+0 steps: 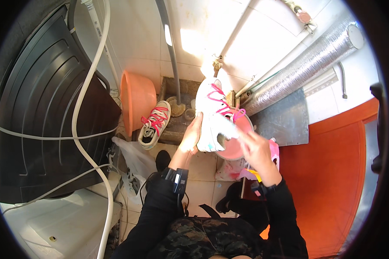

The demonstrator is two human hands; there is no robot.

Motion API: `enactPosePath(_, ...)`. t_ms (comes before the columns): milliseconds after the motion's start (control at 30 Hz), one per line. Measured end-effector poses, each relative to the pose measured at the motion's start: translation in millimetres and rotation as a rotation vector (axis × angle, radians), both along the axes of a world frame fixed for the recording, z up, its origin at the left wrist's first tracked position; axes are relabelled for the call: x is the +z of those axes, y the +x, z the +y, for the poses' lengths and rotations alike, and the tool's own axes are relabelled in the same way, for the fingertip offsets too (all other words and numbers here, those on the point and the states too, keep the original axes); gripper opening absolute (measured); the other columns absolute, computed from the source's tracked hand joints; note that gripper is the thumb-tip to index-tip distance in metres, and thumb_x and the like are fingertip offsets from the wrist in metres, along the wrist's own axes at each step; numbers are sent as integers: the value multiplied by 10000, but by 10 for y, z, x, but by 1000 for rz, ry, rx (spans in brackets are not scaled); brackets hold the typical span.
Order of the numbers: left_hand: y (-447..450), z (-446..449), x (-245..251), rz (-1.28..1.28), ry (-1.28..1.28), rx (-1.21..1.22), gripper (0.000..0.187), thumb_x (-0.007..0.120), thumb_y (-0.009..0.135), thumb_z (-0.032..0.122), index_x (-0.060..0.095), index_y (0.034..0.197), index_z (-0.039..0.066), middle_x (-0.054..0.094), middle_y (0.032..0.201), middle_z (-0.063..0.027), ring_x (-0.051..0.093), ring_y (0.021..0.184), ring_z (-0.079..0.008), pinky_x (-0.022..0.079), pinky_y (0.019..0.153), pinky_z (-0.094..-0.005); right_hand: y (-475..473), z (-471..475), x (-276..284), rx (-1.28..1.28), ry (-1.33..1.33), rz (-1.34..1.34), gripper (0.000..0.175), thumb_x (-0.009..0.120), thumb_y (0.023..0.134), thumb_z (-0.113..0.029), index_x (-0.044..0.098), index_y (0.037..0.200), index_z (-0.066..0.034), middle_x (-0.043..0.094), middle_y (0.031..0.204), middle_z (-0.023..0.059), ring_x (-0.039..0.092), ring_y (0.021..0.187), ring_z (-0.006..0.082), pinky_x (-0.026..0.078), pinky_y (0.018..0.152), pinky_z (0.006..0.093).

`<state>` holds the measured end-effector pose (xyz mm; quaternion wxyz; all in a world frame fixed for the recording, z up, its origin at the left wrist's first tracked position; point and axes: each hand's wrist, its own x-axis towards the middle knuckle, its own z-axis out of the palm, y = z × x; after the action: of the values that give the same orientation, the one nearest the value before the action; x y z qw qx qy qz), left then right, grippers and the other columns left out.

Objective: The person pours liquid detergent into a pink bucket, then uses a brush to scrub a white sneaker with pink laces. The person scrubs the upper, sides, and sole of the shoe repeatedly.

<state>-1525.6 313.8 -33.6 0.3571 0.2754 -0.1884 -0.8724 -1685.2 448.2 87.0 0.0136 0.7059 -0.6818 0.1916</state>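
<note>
A white sneaker with pink laces [210, 129] is held up in front of me, its heel end towards me. My left hand [192, 134] grips its left side. My right hand [256, 145] is shut on a brush [228, 129], blurred, with pale bristles lying against the shoe's right side near the opening. Beneath the shoe and my right hand stands a pink basin [238, 147], partly hidden. To the left, a second sneaker with pink laces [155, 124] leans at the edge of a floor drain recess [178, 124]; no hand touches it.
An orange plastic basin [141, 100] is tipped on its side by the wall. A dark ribbed panel [52, 106] and a white hose [81, 106] take up the left. A silver foil duct [304, 64], a brass tap [217, 64] and an orange door [330, 174] are also around.
</note>
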Motion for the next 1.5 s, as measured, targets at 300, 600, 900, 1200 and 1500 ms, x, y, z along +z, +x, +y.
enactPosePath(300,16,17,10,-20,-28,-64,677,448,1054,513,426,1477,-16,581,1402,-122,589,1249,-195,492,1020,-328,-88,16,-64,135,-24,-47,413,689,855,-64,687,1259,-145,544,753,124,594,617,326,485,547,426)
enactPosePath(600,-13,52,23,-62,-59,-123,665,459,1051,513,454,1460,-12,601,1372,-119,599,1229,-192,504,998,-322,-172,-79,-8,163,-10,-49,445,679,859,-79,675,1291,-188,509,718,123,592,627,345,480,551,440)
enactPosePath(900,-68,77,-111,-21,-27,-180,651,486,1040,519,505,1405,-19,637,1300,-126,629,1156,-190,503,989,-326,-151,-42,-69,165,-18,-5,446,691,841,-82,686,1274,-190,524,733,90,597,611,308,495,550,420)
enactPosePath(1200,-134,164,-59,-14,-23,-197,685,476,1040,535,501,1422,-33,626,1326,-124,612,1176,-168,493,1001,-309,-215,-176,-57,-17,-89,-98,368,663,867,-11,704,1222,-103,594,776,140,627,650,322,497,575,399)
enactPosePath(1500,-141,261,-73,-205,-324,-294,633,478,1051,496,489,1440,-3,596,1358,-111,568,1219,-155,471,1029,-332,-365,-248,90,-81,-115,108,393,675,857,-72,687,1241,-157,567,759,104,617,641,333,502,571,426)
